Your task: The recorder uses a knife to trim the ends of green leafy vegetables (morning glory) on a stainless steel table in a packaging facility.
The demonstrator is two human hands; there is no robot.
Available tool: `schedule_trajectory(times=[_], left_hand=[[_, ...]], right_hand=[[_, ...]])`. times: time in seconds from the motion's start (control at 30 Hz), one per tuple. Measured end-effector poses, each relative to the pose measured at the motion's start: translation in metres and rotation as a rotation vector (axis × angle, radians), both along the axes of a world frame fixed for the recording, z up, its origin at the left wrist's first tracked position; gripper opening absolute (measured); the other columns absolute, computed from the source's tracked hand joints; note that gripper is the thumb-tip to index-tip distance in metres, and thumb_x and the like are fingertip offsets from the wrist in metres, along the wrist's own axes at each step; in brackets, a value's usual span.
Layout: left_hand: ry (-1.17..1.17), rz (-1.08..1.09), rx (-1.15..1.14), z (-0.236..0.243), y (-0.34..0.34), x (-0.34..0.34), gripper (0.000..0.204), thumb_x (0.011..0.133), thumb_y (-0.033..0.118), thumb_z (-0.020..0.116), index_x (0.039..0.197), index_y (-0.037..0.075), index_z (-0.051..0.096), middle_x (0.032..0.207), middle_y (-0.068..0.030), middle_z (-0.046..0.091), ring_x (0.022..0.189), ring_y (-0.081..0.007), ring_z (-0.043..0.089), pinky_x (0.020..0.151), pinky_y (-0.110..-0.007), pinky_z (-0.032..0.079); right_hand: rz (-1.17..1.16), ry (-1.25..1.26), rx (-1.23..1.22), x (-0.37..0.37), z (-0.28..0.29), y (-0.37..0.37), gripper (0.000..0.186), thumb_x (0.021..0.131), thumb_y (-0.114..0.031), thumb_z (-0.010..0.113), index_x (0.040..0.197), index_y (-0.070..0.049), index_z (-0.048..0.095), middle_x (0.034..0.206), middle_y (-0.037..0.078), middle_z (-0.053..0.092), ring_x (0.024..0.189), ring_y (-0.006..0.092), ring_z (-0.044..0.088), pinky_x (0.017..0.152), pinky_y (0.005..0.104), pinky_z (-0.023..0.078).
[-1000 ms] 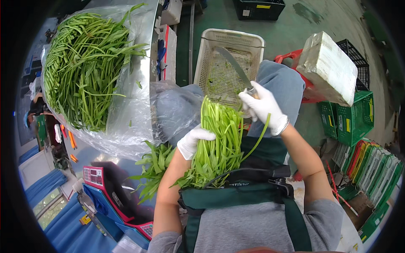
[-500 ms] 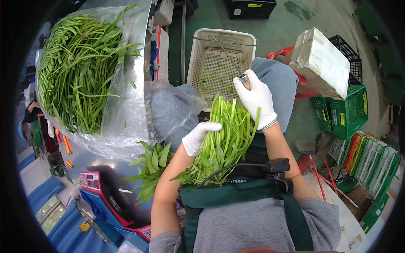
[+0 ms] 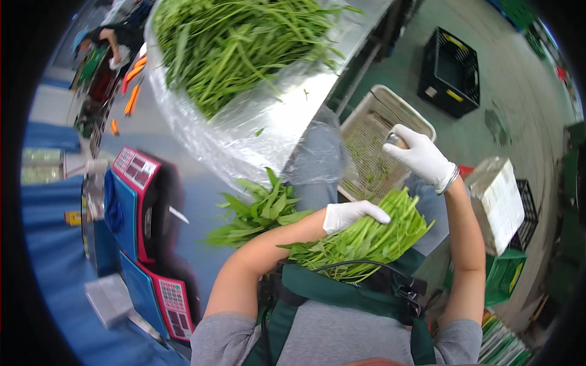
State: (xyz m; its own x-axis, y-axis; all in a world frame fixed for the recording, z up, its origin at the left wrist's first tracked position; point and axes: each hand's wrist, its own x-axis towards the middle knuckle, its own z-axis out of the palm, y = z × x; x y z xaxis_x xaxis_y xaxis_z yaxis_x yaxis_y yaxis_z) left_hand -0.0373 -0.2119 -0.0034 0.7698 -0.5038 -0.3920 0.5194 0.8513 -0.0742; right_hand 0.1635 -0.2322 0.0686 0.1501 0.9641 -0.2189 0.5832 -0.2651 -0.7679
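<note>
My left hand point(image 3: 351, 215) presses flat, fingers loose, on the leafy green bundle point(image 3: 366, 238), frame centre; right hand point(image 3: 421, 160) clenched around a small metal object point(image 3: 395, 141), over the beige crate point(image 3: 390, 110).

Bundle of greens point(image 3: 366, 235) across the lap, left hand point(image 3: 351, 215) resting on top. Right hand point(image 3: 421, 157) raised above mesh basket point(image 3: 375, 137), just beyond the bundle. Heap of greens point(image 3: 238, 43) on plastic-covered table point(image 3: 274, 122) further left; scales point(image 3: 137, 201) lower left; crate point(image 3: 452, 73) far right.
</note>
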Motion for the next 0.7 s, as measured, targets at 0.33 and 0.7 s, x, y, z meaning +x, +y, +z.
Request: schedule_trajectory(times=[0.33, 0.7], left_hand=[[-0.171, 0.077, 0.125, 0.005, -0.022, -0.009, 0.043, 0.080, 0.015, 0.066, 0.119, -0.001, 0.056, 0.108, -0.0116, 0.065, 0.094, -0.0194, 0.064, 0.085, -0.034, 0.051], [-0.102, 0.110, -0.084, 0.000, -0.001, -0.023, 0.055, 0.083, 0.016, 0.053, 0.133, -0.001, 0.042, 0.126, -0.0222, 0.054, 0.115, -0.0349, 0.053, 0.102, -0.045, 0.040]], right_hand=[[0.666, -0.262, 0.213, -0.157, 0.001, 0.121, 0.036, 0.088, -0.032, 0.057, 0.112, -0.006, 0.054, 0.095, 0.019, 0.061, 0.091, 0.0334, 0.060, 0.079, 0.0408, 0.047], [0.062, 0.272, 0.353, -0.065, 0.099, 0.014, 0.024, 0.094, -0.021, 0.053, 0.104, -0.001, 0.062, 0.090, 0.003, 0.064, 0.079, 0.0104, 0.056, 0.074, 0.0236, 0.046]])
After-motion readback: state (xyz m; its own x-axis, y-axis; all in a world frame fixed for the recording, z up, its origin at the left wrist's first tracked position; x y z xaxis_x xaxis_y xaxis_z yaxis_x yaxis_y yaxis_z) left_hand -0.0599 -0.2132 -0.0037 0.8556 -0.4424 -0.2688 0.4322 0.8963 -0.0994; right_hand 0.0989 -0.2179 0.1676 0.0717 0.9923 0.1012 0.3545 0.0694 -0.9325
